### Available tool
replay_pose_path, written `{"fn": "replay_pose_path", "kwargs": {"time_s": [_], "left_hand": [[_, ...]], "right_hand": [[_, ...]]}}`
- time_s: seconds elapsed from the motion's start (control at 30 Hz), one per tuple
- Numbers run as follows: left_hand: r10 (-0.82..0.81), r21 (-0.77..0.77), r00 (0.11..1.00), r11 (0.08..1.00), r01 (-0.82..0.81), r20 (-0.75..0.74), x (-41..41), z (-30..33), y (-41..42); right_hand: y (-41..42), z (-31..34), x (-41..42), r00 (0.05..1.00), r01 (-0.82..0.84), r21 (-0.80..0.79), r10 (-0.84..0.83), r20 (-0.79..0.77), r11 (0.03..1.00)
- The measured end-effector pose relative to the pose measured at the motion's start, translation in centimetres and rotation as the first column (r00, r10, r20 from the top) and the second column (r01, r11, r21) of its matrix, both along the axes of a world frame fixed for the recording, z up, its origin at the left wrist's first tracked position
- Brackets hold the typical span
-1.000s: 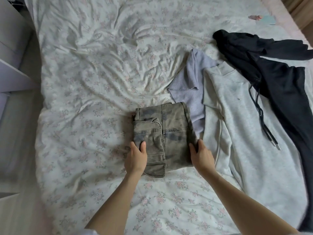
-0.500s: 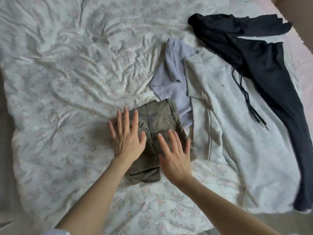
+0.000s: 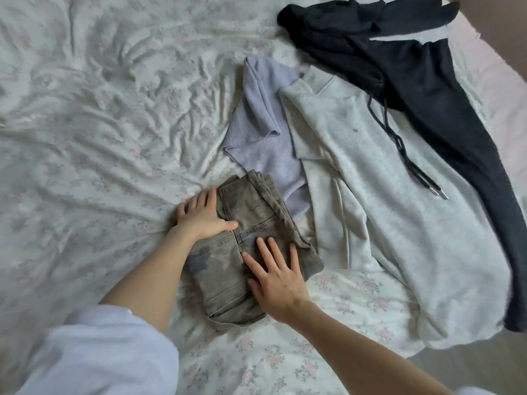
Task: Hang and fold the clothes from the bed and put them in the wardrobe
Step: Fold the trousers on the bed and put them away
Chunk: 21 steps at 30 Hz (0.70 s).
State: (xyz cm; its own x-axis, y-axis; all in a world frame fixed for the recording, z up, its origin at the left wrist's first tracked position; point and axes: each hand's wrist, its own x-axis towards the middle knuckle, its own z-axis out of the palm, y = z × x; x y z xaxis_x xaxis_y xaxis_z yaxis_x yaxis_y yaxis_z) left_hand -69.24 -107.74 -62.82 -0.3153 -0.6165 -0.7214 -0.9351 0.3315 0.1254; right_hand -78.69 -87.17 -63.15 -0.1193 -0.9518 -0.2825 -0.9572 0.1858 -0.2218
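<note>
A: What covers the bed?
B: A wrinkled floral bedsheet (image 3: pixel 99 155). Toward its right side lie a light grey sweatshirt (image 3: pixel 399 223), a black hoodie (image 3: pixel 427 89) partly over it, and a lilac top (image 3: pixel 265 132) tucked under the sweatshirt's left edge.
A: And the trousers?
B: The folded camouflage trousers (image 3: pixel 245 252) sit near the bed's front edge, touching the lilac top.
A: The hands?
B: The left hand (image 3: pixel 202 218) presses flat on their left edge; the right hand (image 3: pixel 276 277) rests flat on top, fingers spread.

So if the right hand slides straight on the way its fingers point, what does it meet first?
Probably the lilac top. The right hand lies flat on the folded trousers, fingers pointing up-bed; past the trousers' far edge the top comes next.
</note>
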Motion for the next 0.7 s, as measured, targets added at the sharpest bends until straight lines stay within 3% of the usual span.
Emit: {"fn": "replay_pose_path", "kwargs": {"time_s": [0.07, 0.13, 0.17, 0.23, 0.27, 0.33, 0.43, 0.5, 0.57, 0.63, 0.7], "left_hand": [[0.048, 0.047, 0.998, 0.998, -0.046, -0.038, -0.2, 0.8, -1.1], [0.08, 0.042, 0.995, 0.996, -0.077, -0.058, 0.0, 0.6, -1.9], [0.09, 0.045, 0.994, 0.995, -0.087, -0.068, 0.0, 0.8, -2.1], [0.173, 0.105, 0.978, 0.981, -0.161, -0.113, 0.2, 1.1, -2.8], [0.238, 0.143, 0.961, 0.965, -0.219, -0.14, 0.3, 1.2, -3.0], [0.319, 0.195, 0.929, 0.939, -0.284, -0.185, 0.6, 1.4, -3.3], [0.356, 0.217, 0.902, 0.926, -0.308, -0.243, 1.4, 1.8, -2.2], [0.368, 0.18, 0.895, 0.927, -0.33, -0.253, 1.8, 2.3, -1.4], [0.387, 0.158, 0.89, 0.921, -0.357, -0.242, 2.2, 3.2, -1.1], [0.444, 0.211, 0.86, 0.892, -0.399, -0.252, 2.7, 4.8, -0.7], [0.529, 0.267, 0.789, 0.846, -0.462, -0.312, 3.7, 6.2, 0.7]], "right_hand": [[0.9, 1.4, 0.3, 0.976, 0.204, -0.12, -0.193, 0.097, 0.972], [2.2, 2.8, 0.3, 0.833, 0.537, -0.181, -0.484, 0.269, 0.824], [3.0, 3.2, 0.2, 0.695, 0.694, -0.107, -0.625, 0.356, 0.712], [3.9, 3.7, 0.2, 0.293, 0.879, 0.208, -0.829, 0.477, 0.43], [3.8, 3.8, 0.4, 0.099, 0.88, 0.359, -0.86, 0.501, 0.31], [2.8, 3.7, 0.7, -0.184, 0.8, 0.565, -0.816, 0.549, 0.2], [1.0, 3.1, 1.1, -0.443, 0.685, 0.713, -0.692, 0.57, 0.149], [0.4, 3.0, 0.8, -0.494, 0.679, 0.723, -0.648, 0.579, 0.129], [0.4, 3.6, 0.5, -0.465, 0.723, 0.675, -0.619, 0.633, 0.147], [0.7, 4.6, 0.3, -0.358, 0.795, 0.572, -0.605, 0.711, 0.202], [0.7, 5.9, -0.4, -0.187, 0.863, 0.415, -0.581, 0.793, 0.289]]}}
